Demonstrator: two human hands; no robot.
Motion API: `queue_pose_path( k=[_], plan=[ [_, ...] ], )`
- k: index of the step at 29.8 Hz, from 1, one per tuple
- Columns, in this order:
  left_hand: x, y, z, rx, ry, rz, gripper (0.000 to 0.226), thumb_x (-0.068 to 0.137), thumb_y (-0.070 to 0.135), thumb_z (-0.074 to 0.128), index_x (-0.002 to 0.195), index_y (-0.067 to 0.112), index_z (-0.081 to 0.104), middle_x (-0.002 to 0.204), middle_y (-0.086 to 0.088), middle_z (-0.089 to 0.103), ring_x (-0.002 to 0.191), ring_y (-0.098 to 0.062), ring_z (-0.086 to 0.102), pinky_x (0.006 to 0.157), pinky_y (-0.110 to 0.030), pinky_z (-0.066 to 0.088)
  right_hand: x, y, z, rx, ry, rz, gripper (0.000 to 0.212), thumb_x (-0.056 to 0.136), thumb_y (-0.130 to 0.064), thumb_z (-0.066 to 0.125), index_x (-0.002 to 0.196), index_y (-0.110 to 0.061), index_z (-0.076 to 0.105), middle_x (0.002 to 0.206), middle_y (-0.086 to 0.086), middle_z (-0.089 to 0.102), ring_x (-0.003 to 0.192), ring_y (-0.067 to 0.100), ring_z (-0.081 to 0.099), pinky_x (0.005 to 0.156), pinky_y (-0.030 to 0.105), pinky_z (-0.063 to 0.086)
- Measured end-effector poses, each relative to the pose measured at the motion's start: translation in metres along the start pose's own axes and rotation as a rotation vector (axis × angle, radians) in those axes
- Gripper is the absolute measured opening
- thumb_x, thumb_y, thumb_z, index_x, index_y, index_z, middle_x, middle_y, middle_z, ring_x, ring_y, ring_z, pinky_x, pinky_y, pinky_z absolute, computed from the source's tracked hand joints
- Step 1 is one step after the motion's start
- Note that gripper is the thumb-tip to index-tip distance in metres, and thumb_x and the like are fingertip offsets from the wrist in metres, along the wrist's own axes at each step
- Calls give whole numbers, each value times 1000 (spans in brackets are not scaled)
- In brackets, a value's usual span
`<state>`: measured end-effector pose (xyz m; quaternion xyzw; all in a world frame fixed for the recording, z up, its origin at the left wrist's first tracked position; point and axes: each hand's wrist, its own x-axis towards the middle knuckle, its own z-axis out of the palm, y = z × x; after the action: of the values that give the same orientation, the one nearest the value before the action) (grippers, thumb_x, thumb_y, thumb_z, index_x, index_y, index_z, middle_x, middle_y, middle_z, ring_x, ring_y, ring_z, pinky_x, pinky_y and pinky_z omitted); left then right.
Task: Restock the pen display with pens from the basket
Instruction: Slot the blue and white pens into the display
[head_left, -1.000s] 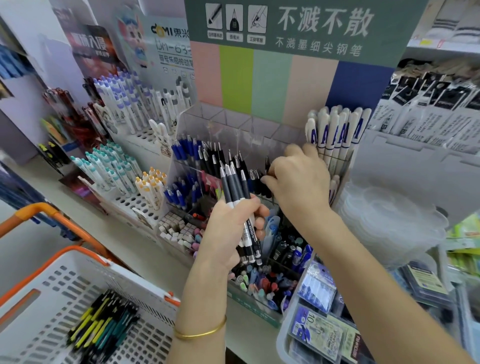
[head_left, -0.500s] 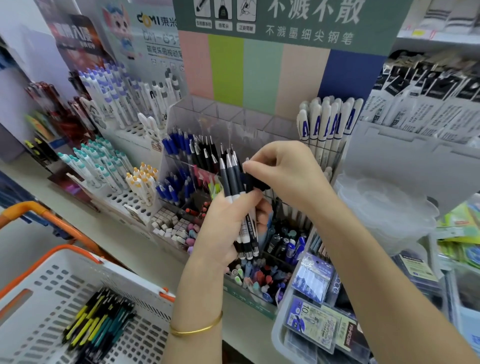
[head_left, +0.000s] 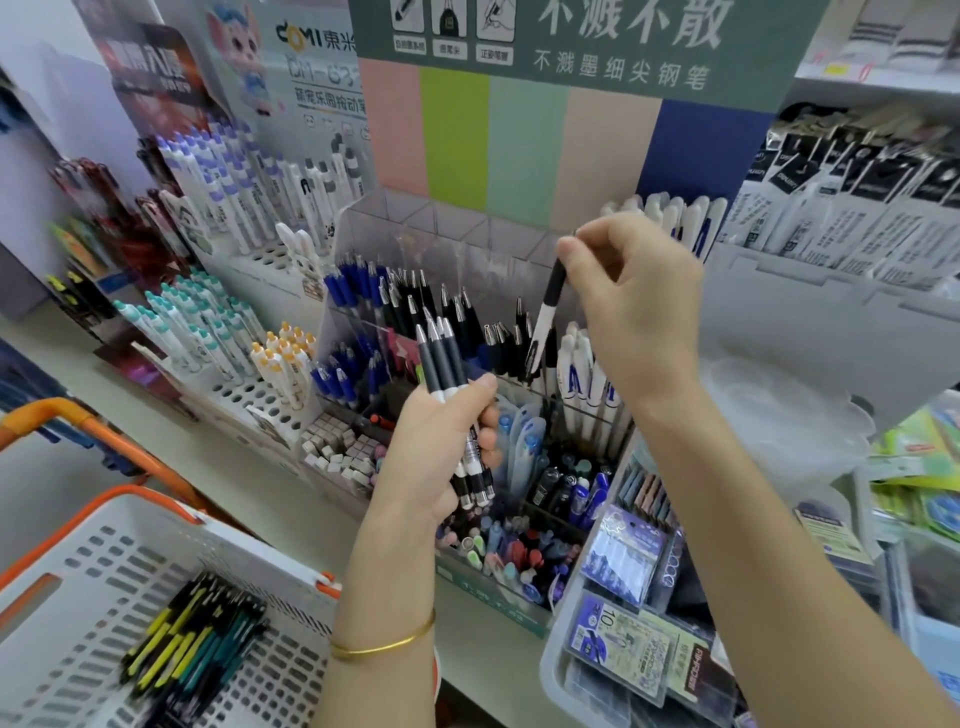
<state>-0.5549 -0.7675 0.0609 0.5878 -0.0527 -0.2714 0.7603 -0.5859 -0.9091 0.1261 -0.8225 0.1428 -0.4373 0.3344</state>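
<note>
My left hand (head_left: 434, 447) grips a bundle of black-and-white pens (head_left: 445, 358) upright in front of the clear tiered pen display (head_left: 467, 244). Pinched by its top end in my right hand (head_left: 631, 291) is a single black-and-white pen (head_left: 545, 317), hanging tip-down over the display's middle row of black pens (head_left: 498, 340). The white basket (head_left: 104, 582) with orange handles sits at lower left and holds several yellow, teal and black pens (head_left: 192, 639).
White pen racks (head_left: 244, 374) stand left of the display. White-and-blue pens (head_left: 685, 223) fill the display's right compartment. A clear bin of packaged refills (head_left: 634, 639) sits lower right. Boxed packs (head_left: 857, 218) hang at upper right.
My right hand has taken one pen out of the left-hand bundle and lifted it up and to the right, over the middle row. The left hand has stayed almost in place.
</note>
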Motion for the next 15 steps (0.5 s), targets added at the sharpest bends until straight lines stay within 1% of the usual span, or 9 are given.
queue_pose_path(
  k=[1, 2, 4, 6, 8, 10, 12, 13, 15],
  plan=[
    [0, 0, 0, -1, -13, -2, 42, 96, 16, 58, 54, 15, 58, 60, -4, 47, 45, -11, 40, 38, -20, 37, -3, 3, 3, -60, -32, -14, 12, 92, -23, 61, 87, -15, 67, 70, -12, 58, 70, 11, 57, 68, 32, 49],
    [1, -1, 0, -7, -23, 0, 42, 96, 18, 59, 54, 15, 57, 59, -3, 46, 46, -11, 39, 39, -20, 37, -5, 5, 6, -125, -69, -23, 15, 92, -25, 60, 89, -14, 69, 74, -7, 62, 73, 15, 59, 68, 35, 49],
    [1, -1, 2, -29, -32, 16, 33, 94, 22, 60, 63, 12, 52, 60, -2, 46, 46, -11, 39, 40, -20, 38, -7, 7, 10, -218, -96, -49, 18, 93, -29, 59, 93, -14, 70, 80, -3, 67, 77, 18, 61, 67, 34, 47],
    [0, -1, 2, -44, -55, 36, 28, 89, 28, 62, 71, 13, 47, 61, -1, 46, 46, -10, 40, 40, -20, 38, -6, 8, 12, -196, -35, -81, 18, 92, -29, 60, 90, -15, 71, 81, -3, 68, 75, 17, 61, 65, 33, 46],
    [1, 0, 1, -51, -86, 57, 31, 80, 36, 63, 75, 12, 45, 62, -1, 46, 45, -9, 41, 40, -20, 38, -4, 5, 12, -136, 41, -103, 17, 91, -27, 60, 88, -14, 71, 79, -3, 68, 73, 17, 61, 64, 35, 48],
    [0, 1, 1, -58, -91, 67, 35, 77, 40, 63, 82, 12, 43, 61, 0, 46, 45, -8, 41, 39, -20, 39, -3, 3, 13, -123, 89, -142, 17, 90, -26, 60, 87, -13, 71, 78, -3, 68, 71, 16, 61, 63, 35, 49],
    [0, 1, 2, -85, -81, 72, 33, 80, 39, 61, 87, 13, 43, 61, 0, 46, 45, -9, 41, 39, -20, 38, -4, 1, 14, -127, 118, -175, 17, 90, -26, 60, 86, -13, 71, 77, -3, 68, 69, 16, 61, 61, 34, 49],
    [0, 2, 3, -92, -73, 71, 29, 85, 37, 60, 86, 12, 44, 61, 0, 47, 45, -9, 41, 39, -20, 38, -5, 1, 14, -136, 123, -187, 17, 90, -26, 60, 85, -13, 71, 76, -3, 69, 68, 16, 61, 60, 33, 48],
    [1, 2, 3, -98, -56, 57, 24, 96, 26, 56, 78, 11, 47, 62, -2, 48, 45, -11, 41, 39, -21, 38, -7, 3, 14, -195, 95, -205, 18, 88, -28, 62, 84, -13, 72, 76, -2, 69, 70, 18, 62, 59, 32, 48]
  ],
)
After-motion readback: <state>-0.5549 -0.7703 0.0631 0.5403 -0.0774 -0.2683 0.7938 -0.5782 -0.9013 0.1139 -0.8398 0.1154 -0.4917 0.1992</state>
